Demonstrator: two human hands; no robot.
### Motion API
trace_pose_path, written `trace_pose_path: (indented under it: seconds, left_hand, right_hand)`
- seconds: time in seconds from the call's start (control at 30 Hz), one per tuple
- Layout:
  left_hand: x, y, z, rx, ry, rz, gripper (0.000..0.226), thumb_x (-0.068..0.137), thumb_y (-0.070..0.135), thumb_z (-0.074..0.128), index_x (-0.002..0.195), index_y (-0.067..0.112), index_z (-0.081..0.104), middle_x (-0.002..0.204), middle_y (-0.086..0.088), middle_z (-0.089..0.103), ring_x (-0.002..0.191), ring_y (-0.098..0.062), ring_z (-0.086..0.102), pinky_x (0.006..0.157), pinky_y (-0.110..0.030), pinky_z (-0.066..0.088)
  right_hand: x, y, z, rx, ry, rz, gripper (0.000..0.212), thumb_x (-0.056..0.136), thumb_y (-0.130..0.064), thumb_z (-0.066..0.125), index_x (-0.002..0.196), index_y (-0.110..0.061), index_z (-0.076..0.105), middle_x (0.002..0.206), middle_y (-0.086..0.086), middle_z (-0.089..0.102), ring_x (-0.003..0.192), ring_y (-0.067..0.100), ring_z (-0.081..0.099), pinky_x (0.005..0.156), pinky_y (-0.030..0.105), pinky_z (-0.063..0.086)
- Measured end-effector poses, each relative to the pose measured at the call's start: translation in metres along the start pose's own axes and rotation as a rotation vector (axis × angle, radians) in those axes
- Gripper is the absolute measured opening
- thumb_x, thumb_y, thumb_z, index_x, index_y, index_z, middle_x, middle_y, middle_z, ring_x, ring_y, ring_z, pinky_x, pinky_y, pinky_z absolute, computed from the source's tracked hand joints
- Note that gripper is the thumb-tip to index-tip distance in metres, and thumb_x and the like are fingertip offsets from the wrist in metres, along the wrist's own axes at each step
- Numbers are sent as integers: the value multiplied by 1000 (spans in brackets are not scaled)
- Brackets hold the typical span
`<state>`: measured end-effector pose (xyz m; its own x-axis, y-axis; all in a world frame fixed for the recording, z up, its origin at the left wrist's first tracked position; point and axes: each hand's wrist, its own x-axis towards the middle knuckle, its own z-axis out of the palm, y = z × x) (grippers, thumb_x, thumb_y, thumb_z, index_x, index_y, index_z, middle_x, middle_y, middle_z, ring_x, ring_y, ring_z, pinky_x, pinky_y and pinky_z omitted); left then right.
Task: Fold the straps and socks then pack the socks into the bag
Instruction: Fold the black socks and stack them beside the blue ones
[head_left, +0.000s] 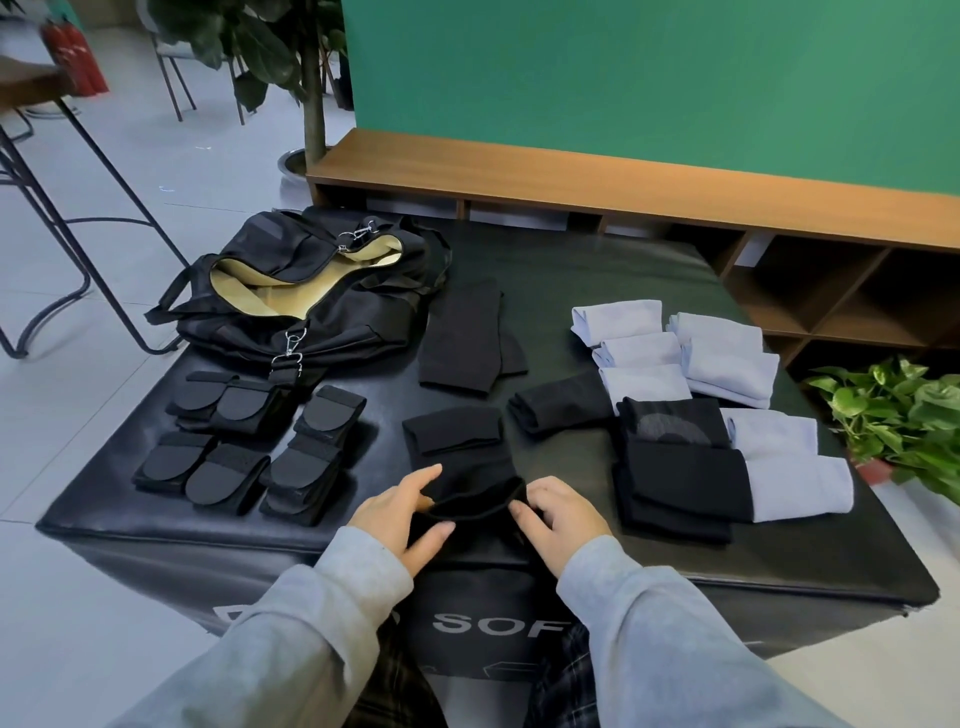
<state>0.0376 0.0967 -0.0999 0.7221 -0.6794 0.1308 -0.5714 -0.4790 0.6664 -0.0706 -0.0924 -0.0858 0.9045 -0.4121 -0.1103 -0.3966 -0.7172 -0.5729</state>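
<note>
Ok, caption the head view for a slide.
Both hands, left and right, grip a black sock beside folded straps and an open bag.

My left hand (402, 512) and right hand (558, 514) both have a grip on the open cuff of a black sock (470, 480) at the near edge of the black padded bench (649, 270), fingers curled round the fabric. Folded straps (249, 447) lie to my left below the open bag (311, 291), which shows a tan lining. Folded pale socks (722, 358) and dark socks (675, 467) sit to my right.
</note>
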Motion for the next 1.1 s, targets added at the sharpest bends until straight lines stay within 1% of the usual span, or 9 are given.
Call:
trace_pose_path:
  seconds: [0.13,0.23,0.47,0.6,0.73,0.83,0.9,0.97,1.1]
  left_hand:
    - [9,2,2,-22,-2,-122,61,87,39,58,141,32,30,123,-1,55,118,-19,50,99,-29,39]
    - [13,-1,5,-3,40,-146,56,89,34,57,139,28,35,99,4,53,97,-18,53,88,-26,41]
    - [14,-9,9,-25,172,-76,36,81,6,62,113,18,51,66,12,41,75,-12,51,72,-37,50]
    - [12,-22,7,55,180,133,28,78,14,49,96,35,44,70,18,32,68,-4,41,61,-24,45]
    - [16,-22,7,30,216,263,33,71,17,38,94,34,54,88,25,32,88,1,35,85,-3,30]
    - [15,-26,11,40,237,378,35,72,14,38,94,34,57,110,14,47,107,-12,44,93,-14,35]
    - [13,-29,12,88,223,433,27,75,26,49,100,33,56,117,15,49,113,-15,44,85,-30,44]
    - [14,-27,11,153,183,420,38,70,45,55,106,33,53,119,18,48,114,-13,43,77,-34,45]
    - [19,-22,14,250,148,363,42,65,46,49,105,31,50,114,14,55,109,-12,44,72,-31,45]
  right_hand:
    - [6,-11,-7,-45,-11,79,27,93,-50,43,75,-30,47,86,-17,48,67,0,45,65,18,33]
    - [10,-16,-9,-77,-3,134,34,96,-47,39,83,-21,57,92,-10,55,77,9,52,68,24,40]
    - [10,-13,0,-185,62,168,33,94,-41,39,68,-20,37,89,-6,49,71,18,52,60,25,35]
    - [7,-14,5,-259,98,135,25,95,-39,40,79,-21,38,92,-7,42,58,16,42,54,25,31]
    - [4,-11,7,-217,151,98,13,95,-39,43,88,-28,38,102,-14,42,55,10,40,56,23,31]
    - [5,-5,12,-218,214,20,9,94,-34,46,97,-28,52,106,-16,47,80,5,48,63,20,35]
    - [6,-2,18,-220,320,-76,12,87,-33,52,93,-26,59,104,-15,53,94,8,48,68,20,40]
    - [6,2,21,-231,389,-185,21,77,-39,50,90,-25,61,106,-11,57,99,11,44,78,24,42]
    - [2,0,19,-285,248,-331,43,69,-41,49,110,-26,51,127,-10,49,118,12,41,99,26,32]
